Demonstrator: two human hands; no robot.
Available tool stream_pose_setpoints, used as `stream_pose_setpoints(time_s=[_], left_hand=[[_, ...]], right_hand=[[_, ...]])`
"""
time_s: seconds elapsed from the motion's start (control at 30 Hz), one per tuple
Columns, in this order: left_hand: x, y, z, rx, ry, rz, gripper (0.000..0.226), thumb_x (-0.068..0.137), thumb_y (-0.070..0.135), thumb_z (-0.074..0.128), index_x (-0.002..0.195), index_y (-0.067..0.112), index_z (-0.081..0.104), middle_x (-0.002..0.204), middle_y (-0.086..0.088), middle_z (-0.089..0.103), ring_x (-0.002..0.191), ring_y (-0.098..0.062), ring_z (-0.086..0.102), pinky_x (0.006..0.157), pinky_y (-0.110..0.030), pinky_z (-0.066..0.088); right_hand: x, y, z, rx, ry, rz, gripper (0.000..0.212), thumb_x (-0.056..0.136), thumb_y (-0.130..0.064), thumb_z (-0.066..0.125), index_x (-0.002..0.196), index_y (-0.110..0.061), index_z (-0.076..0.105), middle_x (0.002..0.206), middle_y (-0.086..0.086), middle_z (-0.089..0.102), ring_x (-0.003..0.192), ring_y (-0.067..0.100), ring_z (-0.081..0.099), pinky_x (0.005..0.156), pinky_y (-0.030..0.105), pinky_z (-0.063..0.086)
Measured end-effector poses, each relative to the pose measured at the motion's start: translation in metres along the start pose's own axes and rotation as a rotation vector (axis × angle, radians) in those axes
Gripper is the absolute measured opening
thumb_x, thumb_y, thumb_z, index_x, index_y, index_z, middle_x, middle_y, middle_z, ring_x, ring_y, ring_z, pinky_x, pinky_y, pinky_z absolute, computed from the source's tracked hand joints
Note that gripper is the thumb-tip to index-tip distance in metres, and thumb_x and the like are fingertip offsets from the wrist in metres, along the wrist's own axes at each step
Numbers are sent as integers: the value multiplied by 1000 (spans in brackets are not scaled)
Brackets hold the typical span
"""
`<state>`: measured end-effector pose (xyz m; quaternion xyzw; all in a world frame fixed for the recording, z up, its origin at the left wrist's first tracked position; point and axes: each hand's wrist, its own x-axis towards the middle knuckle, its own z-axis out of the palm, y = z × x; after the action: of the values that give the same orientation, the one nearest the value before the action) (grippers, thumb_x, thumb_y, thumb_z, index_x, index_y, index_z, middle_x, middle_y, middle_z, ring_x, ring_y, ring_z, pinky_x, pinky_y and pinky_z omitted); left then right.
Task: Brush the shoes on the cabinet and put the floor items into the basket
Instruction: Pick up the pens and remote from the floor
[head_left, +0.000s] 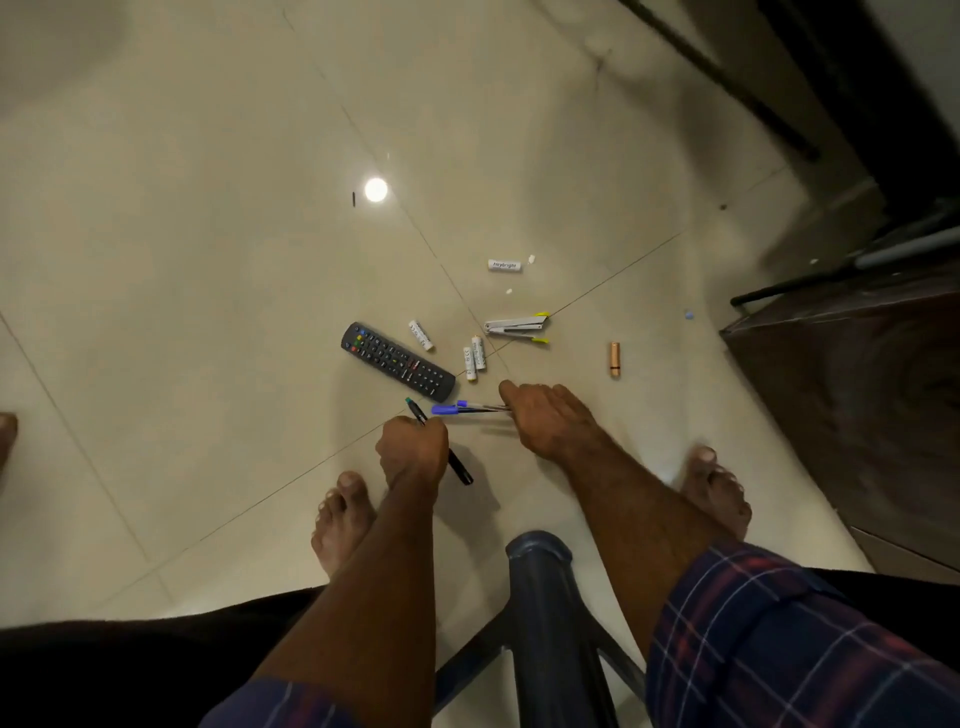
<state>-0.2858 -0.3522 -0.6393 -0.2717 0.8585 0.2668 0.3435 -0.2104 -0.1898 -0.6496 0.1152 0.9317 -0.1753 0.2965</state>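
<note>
You're crouching over the tiled floor (208, 260) with loads of open room to your left and ahead; the tight side is your right, where a dark wooden cabinet (857, 405) is crowding in. Your left hand (413, 449) is clenching a black pen (460, 467), green tip poking out past the knuckles. Your right hand (550, 418) is pinching the blue-capped pens (457, 409) by their ends, low over the floor. Just beyond them the remote (397, 362) is lying flat, three white batteries (474, 358) beside it, then the stapler (517, 327), a white tube (504, 265) further out and a copper battery (615, 359) off near the cabinet. A dark plastic stool leg (540, 597) is sitting between your arms. Can't spot the basket or shoes from here.
</note>
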Motion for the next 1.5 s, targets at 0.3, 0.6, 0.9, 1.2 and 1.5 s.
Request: stream_pose_setpoints(time_s=[0.3, 0.6, 0.9, 1.2, 1.5], left_hand=[[-128, 111, -23, -67, -249, 477, 21, 87, 32, 68, 77, 15, 62, 79, -16, 72, 67, -34, 71, 61, -39, 60], [-366, 190, -5, -66, -766, 962, 16, 92, 0, 66, 77, 4, 68, 56, -3, 54, 53, -19, 47, 44, -22, 34], [-566, 198, 61, 69, -1096, 1258, 7, 89, 5, 74, 83, 1, 73, 54, -1, 60, 38, -7, 48, 36, -18, 37], [-673, 172, 170, 411, -1025, 1317, 23, 85, 11, 80, 71, 3, 64, 54, -10, 60, 40, -16, 55, 42, -26, 48], [-702, 167, 240, 878, -466, 1656, 25, 81, 17, 74, 100, 4, 64, 106, -20, 69, 99, -40, 70, 76, -42, 57]], right_hand=[[-127, 23, -125, 588, 328, 368, 13, 103, -30, 37, 106, -18, 40, 99, 21, 63, 89, 44, 60, 70, 44, 49], [-319, 40, -209, 886, 1019, 744, 10, 101, -29, 42, 96, -21, 46, 92, 9, 63, 88, 34, 61, 70, 44, 48], [-520, 121, -243, 762, 1449, 1080, 12, 101, -25, 48, 101, -15, 53, 84, 13, 63, 77, 34, 56, 61, 36, 29], [-611, 237, -214, 990, 948, 1462, 33, 87, -17, 58, 112, 4, 61, 121, 25, 64, 113, 42, 61, 85, 37, 49], [-606, 297, -191, 1022, 586, 1300, 17, 84, -18, 67, 93, -4, 64, 95, 13, 70, 93, 30, 68, 63, 29, 49]])
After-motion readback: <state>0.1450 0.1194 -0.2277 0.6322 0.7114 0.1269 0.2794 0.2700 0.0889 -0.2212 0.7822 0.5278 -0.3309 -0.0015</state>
